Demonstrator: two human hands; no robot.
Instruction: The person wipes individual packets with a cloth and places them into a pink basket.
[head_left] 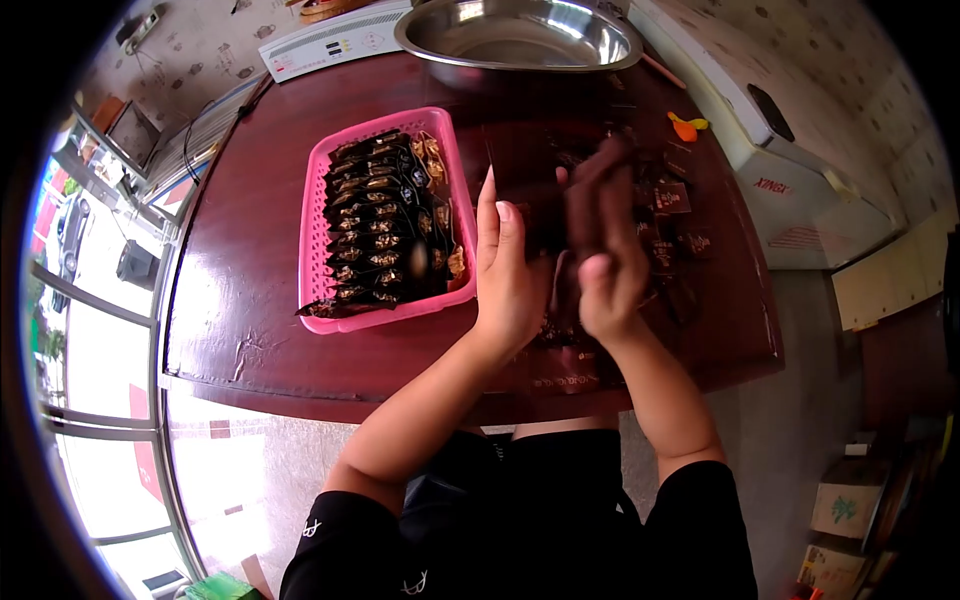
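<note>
Over the table, my left hand [508, 275] is held on edge with its fingers stretched and apart from the thumb. It is just right of a pink plastic basket [318, 240]. Rows of dark wrapped packets [375, 215] with gold and white print fill the basket. My right hand [608, 275] faces the left one, its fingers pointing away from me and smeared by motion. Whether it holds anything cannot be made out. Loose dark packets [672, 198] lie beyond and right of it. More dark packets [565, 370] show between and below my wrists.
The dark red table [250, 345] has a curved front edge close to my body. At its back stand a large steel basin [520, 55] and a white device [335, 45]. An orange and yellow item [686, 127] lies at right, beside a white appliance [800, 190].
</note>
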